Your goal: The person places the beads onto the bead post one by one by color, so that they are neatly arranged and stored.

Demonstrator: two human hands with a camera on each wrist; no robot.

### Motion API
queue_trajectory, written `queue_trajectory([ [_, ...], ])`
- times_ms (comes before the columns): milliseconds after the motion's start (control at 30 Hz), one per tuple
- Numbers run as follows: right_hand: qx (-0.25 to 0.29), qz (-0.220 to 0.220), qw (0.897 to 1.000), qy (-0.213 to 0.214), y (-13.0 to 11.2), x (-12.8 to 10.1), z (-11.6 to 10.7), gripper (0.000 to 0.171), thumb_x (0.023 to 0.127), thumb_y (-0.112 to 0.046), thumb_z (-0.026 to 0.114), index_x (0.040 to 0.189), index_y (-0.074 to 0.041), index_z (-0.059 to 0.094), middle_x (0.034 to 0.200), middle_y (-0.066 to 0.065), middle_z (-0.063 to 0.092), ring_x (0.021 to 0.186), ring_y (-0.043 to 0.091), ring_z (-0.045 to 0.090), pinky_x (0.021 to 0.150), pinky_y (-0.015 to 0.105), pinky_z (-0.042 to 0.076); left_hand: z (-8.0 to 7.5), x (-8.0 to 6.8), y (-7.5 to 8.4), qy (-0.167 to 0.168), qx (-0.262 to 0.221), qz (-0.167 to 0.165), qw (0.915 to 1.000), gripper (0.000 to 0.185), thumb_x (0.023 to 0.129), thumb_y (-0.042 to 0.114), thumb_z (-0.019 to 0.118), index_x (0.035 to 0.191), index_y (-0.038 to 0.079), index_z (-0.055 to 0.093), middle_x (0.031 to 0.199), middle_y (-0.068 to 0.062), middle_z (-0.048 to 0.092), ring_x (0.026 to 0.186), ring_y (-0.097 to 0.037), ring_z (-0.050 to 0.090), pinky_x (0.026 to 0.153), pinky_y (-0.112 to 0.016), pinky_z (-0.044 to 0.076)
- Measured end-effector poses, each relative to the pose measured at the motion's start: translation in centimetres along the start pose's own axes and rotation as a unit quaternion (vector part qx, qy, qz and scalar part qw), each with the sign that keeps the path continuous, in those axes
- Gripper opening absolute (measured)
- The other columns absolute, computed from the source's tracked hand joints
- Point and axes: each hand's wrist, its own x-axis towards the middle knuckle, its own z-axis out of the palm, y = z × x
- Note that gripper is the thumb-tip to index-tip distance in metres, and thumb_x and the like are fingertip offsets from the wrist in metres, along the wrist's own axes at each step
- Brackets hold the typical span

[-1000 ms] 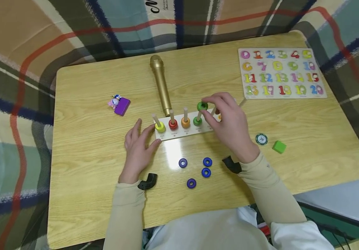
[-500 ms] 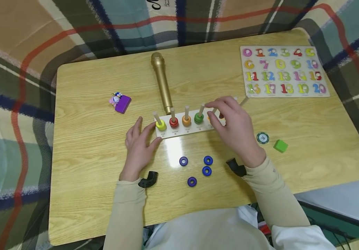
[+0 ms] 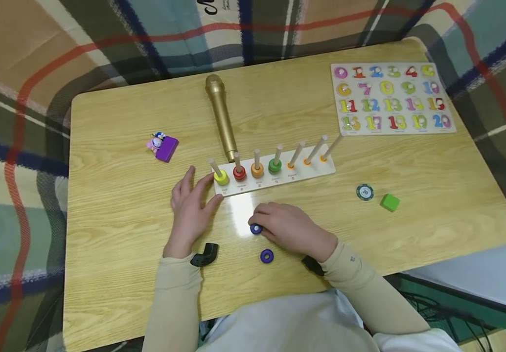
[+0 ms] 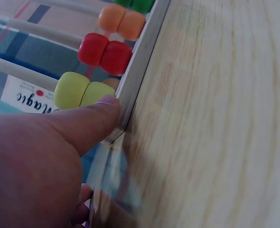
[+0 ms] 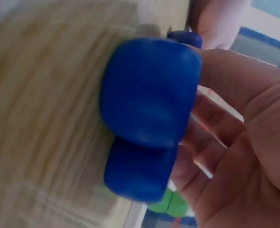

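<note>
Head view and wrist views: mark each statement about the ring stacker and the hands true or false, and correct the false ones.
1. The right hand holds blue rings. True.
2. The left hand is lifting the gold microphone. False: its thumb touches the end of the peg board by the yellow ring; the microphone lies untouched.
3. The three pegs at the board's right end carry no rings. True.
4. The green ring sits on the peg nearest the left hand. False: the yellow ring does; green is on the fourth peg.
5. A blue ring lies loose on the table. True.
</note>
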Motion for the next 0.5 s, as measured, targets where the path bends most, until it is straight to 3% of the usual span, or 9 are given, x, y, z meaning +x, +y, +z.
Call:
queue_trajectory([
  [67,0.014,0.022,0.999,0.033,0.3,-0.2,-0.7,0.022,0.096,-0.02,0.072,0.118,-0.015,0.07,0.113,-0.001,0.07,0.1,0.015,0.068,0.086,0.033,0.058,-0.1,-0.1,0.0,0.002,-0.002,0.001,1.0,0.058,0.097,0.039,0.068,0.151,0.025,0.05,0.174,-0.005,0.006,0.155,-0.04,0.003,0.121,-0.066,0.001],
  [167,0.044,0.066,0.987,0.139,1.3,-1.0,-2.4,0.031,0.092,-0.017,0.076,0.121,-0.011,0.067,0.113,0.003,0.072,0.094,0.018,0.069,0.076,0.032,0.058,-0.2,-0.1,0.0,0.003,-0.003,0.004,1.0,0.059,0.097,0.04,0.067,0.151,0.025,0.049,0.174,-0.005,0.005,0.155,-0.041,0.003,0.121,-0.067,0.0],
  [233,0.068,0.092,0.966,0.232,2.1,-1.6,-3.8,0.037,0.089,-0.011,0.078,0.123,-0.007,0.065,0.112,0.008,0.072,0.089,0.02,0.067,0.07,0.03,0.054,-0.2,-0.2,0.0,0.003,-0.005,0.006,1.0,0.058,0.097,0.039,0.068,0.151,0.026,0.049,0.174,-0.005,0.005,0.155,-0.041,0.003,0.121,-0.067,0.0],
  [300,0.081,0.116,0.938,0.317,2.8,-2.1,-5.1,0.039,0.088,-0.005,0.078,0.124,-0.003,0.063,0.108,0.012,0.07,0.082,0.022,0.063,0.064,0.026,0.047,-0.3,-0.2,0.0,0.005,-0.006,0.006,1.0,0.058,0.097,0.039,0.068,0.151,0.026,0.05,0.174,-0.006,0.005,0.155,-0.042,0.003,0.121,-0.067,0.0],
  [367,0.082,0.133,0.914,0.375,3.3,-2.3,-6.2,0.039,0.089,-0.004,0.077,0.124,0.0,0.061,0.107,0.016,0.069,0.08,0.023,0.061,0.063,0.025,0.042,-0.4,-0.4,0.0,0.006,-0.007,0.006,0.9999,0.058,0.097,0.038,0.068,0.151,0.025,0.05,0.174,-0.006,0.006,0.155,-0.042,0.003,0.121,-0.067,0.0],
  [433,0.077,0.146,0.9,0.403,3.7,-2.2,-6.9,0.035,0.09,-0.005,0.076,0.123,0.0,0.062,0.107,0.016,0.068,0.079,0.023,0.06,0.065,0.023,0.04,-0.4,-0.5,0.0,0.006,-0.005,0.005,1.0,0.058,0.097,0.038,0.068,0.151,0.025,0.05,0.174,-0.006,0.006,0.155,-0.042,0.003,0.121,-0.067,0.0],
  [500,0.071,0.152,0.897,0.408,3.9,-1.9,-7.2,0.033,0.092,-0.008,0.075,0.122,-0.001,0.064,0.107,0.015,0.069,0.08,0.023,0.06,0.065,0.022,0.039,-0.4,-0.7,-0.1,0.004,-0.006,0.003,1.0,0.058,0.098,0.037,0.067,0.151,0.025,0.049,0.174,-0.005,0.006,0.155,-0.042,0.003,0.121,-0.067,0.001],
])
